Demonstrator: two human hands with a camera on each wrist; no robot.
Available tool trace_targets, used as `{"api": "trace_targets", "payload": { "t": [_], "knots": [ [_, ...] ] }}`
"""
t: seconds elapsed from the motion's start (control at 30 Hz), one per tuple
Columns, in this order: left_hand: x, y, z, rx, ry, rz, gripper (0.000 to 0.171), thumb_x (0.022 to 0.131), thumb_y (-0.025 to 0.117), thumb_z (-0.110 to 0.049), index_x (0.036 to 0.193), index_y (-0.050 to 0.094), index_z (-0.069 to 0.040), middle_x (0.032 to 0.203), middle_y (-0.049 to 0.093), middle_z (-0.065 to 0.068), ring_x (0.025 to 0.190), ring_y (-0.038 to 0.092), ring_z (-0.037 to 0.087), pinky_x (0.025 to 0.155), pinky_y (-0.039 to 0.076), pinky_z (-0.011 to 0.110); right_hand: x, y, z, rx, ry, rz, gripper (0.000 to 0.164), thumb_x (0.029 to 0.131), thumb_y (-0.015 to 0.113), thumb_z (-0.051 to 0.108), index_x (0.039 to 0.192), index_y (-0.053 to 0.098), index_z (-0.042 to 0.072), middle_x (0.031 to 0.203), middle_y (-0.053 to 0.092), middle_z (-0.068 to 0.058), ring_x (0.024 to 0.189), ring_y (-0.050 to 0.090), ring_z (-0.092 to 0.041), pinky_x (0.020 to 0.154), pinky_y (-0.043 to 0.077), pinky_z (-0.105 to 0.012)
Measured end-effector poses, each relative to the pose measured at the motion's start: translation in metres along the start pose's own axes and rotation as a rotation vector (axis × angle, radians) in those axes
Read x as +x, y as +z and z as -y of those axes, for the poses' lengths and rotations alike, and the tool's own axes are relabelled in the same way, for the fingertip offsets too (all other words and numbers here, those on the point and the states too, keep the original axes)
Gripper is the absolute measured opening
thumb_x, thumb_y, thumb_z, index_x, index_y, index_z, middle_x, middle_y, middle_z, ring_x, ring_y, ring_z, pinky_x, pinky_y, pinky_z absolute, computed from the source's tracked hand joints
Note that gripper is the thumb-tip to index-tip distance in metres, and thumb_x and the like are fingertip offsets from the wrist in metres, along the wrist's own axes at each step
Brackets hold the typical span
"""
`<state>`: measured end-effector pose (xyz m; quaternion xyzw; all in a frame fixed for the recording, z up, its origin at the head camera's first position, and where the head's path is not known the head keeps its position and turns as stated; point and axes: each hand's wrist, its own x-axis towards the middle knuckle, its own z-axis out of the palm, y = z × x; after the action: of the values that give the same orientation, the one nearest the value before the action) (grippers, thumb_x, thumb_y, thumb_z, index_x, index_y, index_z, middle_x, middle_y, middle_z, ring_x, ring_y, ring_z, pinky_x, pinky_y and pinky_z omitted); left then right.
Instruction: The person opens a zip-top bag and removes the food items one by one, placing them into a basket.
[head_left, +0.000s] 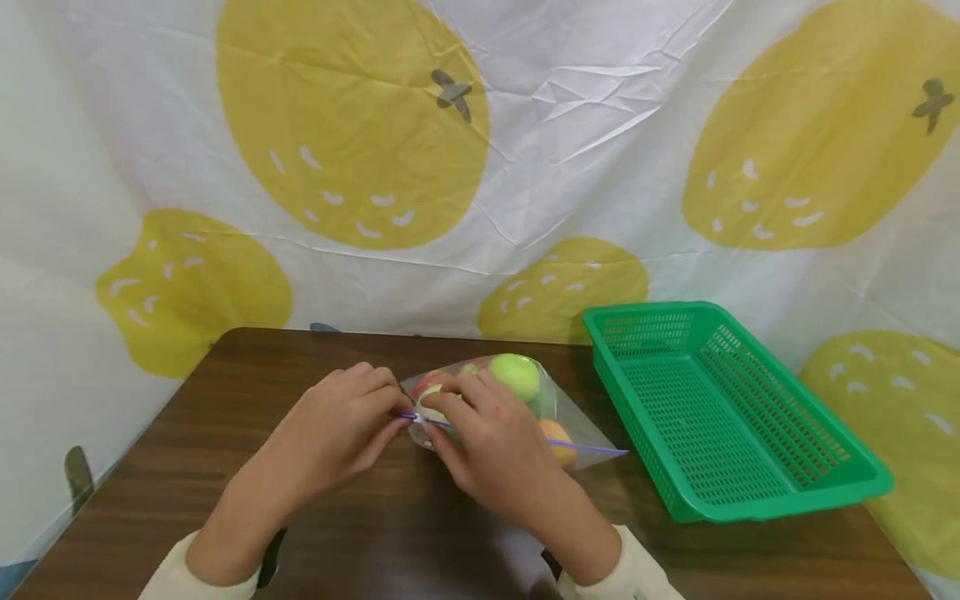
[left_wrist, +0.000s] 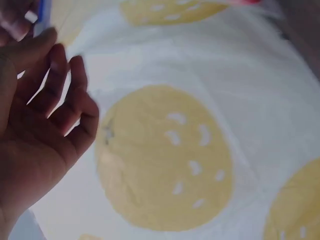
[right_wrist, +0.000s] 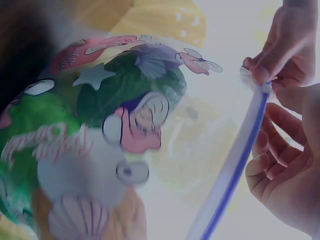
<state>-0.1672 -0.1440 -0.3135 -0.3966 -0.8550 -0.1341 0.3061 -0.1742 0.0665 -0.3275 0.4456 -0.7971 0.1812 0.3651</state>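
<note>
A clear slider zip bag [head_left: 585, 417] with printed cartoon figures lies full of fruit-like things on the brown table. Inside show a green apple-like fruit [head_left: 514, 377], an orange one [head_left: 558, 442] and something red, partly behind my right hand. My left hand [head_left: 337, 425] pinches the left end of the bag's purple-blue zip strip [right_wrist: 235, 170] between thumb and fingers. Close beside it, my right hand [head_left: 498, 446] has thumb and index finger at the small white slider [head_left: 418, 418], pinching it. In the left wrist view, the other fingers of the left hand [left_wrist: 50, 110] curl loosely.
A green plastic basket [head_left: 675, 492] with slotted walls stands on the table [head_left: 360, 533], right of the bag. A white cloth [head_left: 540, 192] printed with yellow fruit hangs behind the table.
</note>
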Motion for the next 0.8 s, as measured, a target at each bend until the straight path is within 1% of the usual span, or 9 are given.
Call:
{"api": "trace_targets", "payload": {
  "t": [0.03,0.07,0.2,0.27,0.37,0.47,0.57,0.67,0.8],
  "knots": [
    [0.005,-0.003,-0.001,-0.001,-0.008,0.013,0.011,0.075,0.082,-0.010,0.079,0.071,-0.010,0.076,0.064,-0.001,0.069,0.055,0.015,0.058,0.052,0.035,0.002,-0.001,-0.001,0.004,0.002,-0.012,0.015,0.085,0.074,0.015,0.097,0.071,0.007,0.099,0.068,-0.005,0.089,0.059,-0.022,0.084,0.054,-0.035],
    [0.010,-0.005,-0.002,-0.002,-0.020,0.030,0.010,0.075,0.081,-0.011,0.078,0.072,-0.010,0.075,0.064,-0.001,0.068,0.055,0.015,0.058,0.052,0.035,0.004,-0.001,-0.001,0.009,0.003,-0.025,0.013,0.085,0.074,0.015,0.095,0.072,0.007,0.097,0.068,-0.005,0.089,0.059,-0.021,0.082,0.054,-0.034],
    [0.024,-0.014,-0.009,-0.024,-0.096,0.092,0.008,0.077,0.079,-0.013,0.075,0.072,-0.012,0.072,0.062,-0.004,0.065,0.053,0.012,0.058,0.051,0.032,0.007,-0.003,-0.003,0.033,0.003,-0.066,0.009,0.086,0.073,0.012,0.092,0.073,0.005,0.092,0.069,-0.005,0.088,0.060,-0.019,0.078,0.055,-0.033],
    [0.029,-0.016,-0.012,-0.045,-0.133,0.106,0.007,0.076,0.079,-0.012,0.074,0.072,-0.012,0.071,0.061,-0.005,0.064,0.052,0.011,0.057,0.051,0.032,0.008,-0.003,-0.004,0.048,0.008,-0.080,0.009,0.086,0.073,0.010,0.092,0.074,0.004,0.092,0.070,-0.005,0.088,0.061,-0.019,0.078,0.055,-0.032],
    [0.032,-0.016,-0.015,-0.080,-0.173,0.105,0.007,0.075,0.078,-0.009,0.073,0.072,-0.012,0.069,0.061,-0.005,0.062,0.053,0.010,0.057,0.052,0.032,0.007,-0.002,-0.005,0.072,0.024,-0.094,0.008,0.086,0.072,0.009,0.093,0.074,0.004,0.093,0.071,-0.006,0.088,0.061,-0.019,0.077,0.055,-0.032],
    [0.033,-0.016,-0.017,-0.111,-0.186,0.096,0.008,0.075,0.078,-0.007,0.073,0.073,-0.012,0.069,0.062,-0.005,0.063,0.055,0.011,0.058,0.053,0.033,0.006,-0.002,-0.006,0.099,0.045,-0.098,0.008,0.087,0.072,0.009,0.093,0.074,0.005,0.091,0.070,-0.005,0.086,0.061,-0.018,0.075,0.055,-0.032],
    [0.033,-0.016,-0.017,-0.136,-0.181,0.089,0.009,0.074,0.078,-0.004,0.073,0.073,-0.011,0.069,0.063,-0.004,0.064,0.056,0.012,0.059,0.053,0.035,0.005,-0.002,-0.006,0.118,0.062,-0.091,0.008,0.087,0.072,0.010,0.093,0.074,0.005,0.087,0.068,-0.003,0.084,0.060,-0.017,0.073,0.055,-0.031],
    [0.033,-0.016,-0.015,-0.161,-0.175,0.088,0.011,0.074,0.078,-0.003,0.073,0.073,-0.012,0.069,0.063,-0.004,0.063,0.056,0.012,0.058,0.053,0.035,0.005,-0.003,-0.007,0.116,0.073,-0.076,0.007,0.088,0.072,0.011,0.092,0.074,0.005,0.084,0.065,-0.003,0.083,0.058,-0.016,0.071,0.054,-0.030],
    [0.033,-0.014,-0.012,-0.180,-0.174,0.085,0.011,0.074,0.078,-0.002,0.073,0.072,-0.012,0.068,0.064,-0.004,0.063,0.055,0.011,0.058,0.052,0.034,0.004,-0.005,-0.010,0.108,0.081,-0.048,0.006,0.087,0.073,0.011,0.089,0.073,0.005,0.084,0.064,-0.003,0.083,0.058,-0.016,0.071,0.055,-0.031]
  ]
}}
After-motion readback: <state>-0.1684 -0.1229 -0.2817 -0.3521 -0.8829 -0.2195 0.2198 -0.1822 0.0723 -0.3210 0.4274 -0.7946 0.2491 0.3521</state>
